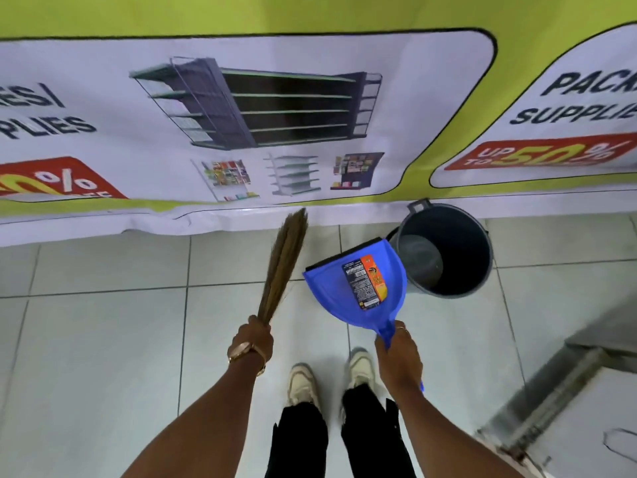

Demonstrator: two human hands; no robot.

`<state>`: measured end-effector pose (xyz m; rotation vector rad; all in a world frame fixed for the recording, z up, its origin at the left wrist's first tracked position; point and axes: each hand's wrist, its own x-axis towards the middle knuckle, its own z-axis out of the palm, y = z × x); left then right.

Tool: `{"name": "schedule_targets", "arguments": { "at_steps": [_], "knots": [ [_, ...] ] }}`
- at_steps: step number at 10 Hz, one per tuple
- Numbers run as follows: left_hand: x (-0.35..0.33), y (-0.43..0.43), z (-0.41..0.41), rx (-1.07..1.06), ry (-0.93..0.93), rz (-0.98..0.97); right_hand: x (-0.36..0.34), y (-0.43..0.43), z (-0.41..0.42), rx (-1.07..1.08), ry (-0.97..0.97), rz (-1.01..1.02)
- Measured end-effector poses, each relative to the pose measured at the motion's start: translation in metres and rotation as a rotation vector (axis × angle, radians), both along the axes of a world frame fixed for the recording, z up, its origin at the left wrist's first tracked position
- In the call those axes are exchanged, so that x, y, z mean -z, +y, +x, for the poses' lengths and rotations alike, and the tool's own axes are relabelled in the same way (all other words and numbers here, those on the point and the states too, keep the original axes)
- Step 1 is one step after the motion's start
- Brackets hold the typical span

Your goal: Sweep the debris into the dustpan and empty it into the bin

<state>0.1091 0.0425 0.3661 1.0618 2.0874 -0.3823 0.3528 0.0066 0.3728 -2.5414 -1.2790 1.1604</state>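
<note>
My left hand (253, 341) grips the base of a brown bundle broom (284, 262), whose bristles point up and away toward the banner. My right hand (398, 357) holds the handle of a blue dustpan (331, 288). The pan bears an orange and black label and is held above the floor, its black lip next to the rim of a grey round bin (482, 257). The bin stands open on the tiles just right of the pan. I see no debris in the pan or on the floor.
A large green and white advertising banner (275, 115) covers the wall ahead, its lower edge lying on the light tiled floor (103, 339). A metal ledge or step (551, 391) runs at the lower right. My feet in light shoes (331, 377) stand below the pan.
</note>
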Motion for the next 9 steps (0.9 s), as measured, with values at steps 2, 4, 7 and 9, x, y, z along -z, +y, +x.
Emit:
{"name": "schedule_targets", "arguments": {
  "at_steps": [2,4,7,9],
  "knots": [
    [0.117,0.012,-0.008,0.048,-0.01,-0.074,0.111,0.016,-0.04,0.101,0.064,0.012],
    [0.27,0.022,-0.009,0.052,-0.012,-0.074,0.262,0.02,-0.033,0.156,-0.015,-0.008],
    [0.414,0.027,-0.017,0.086,0.009,0.061,0.407,0.032,0.004,0.111,-0.107,0.006],
    [0.428,0.036,-0.018,0.206,0.041,0.022,0.418,0.049,0.002,0.126,-0.137,-0.076]
  ]
}}
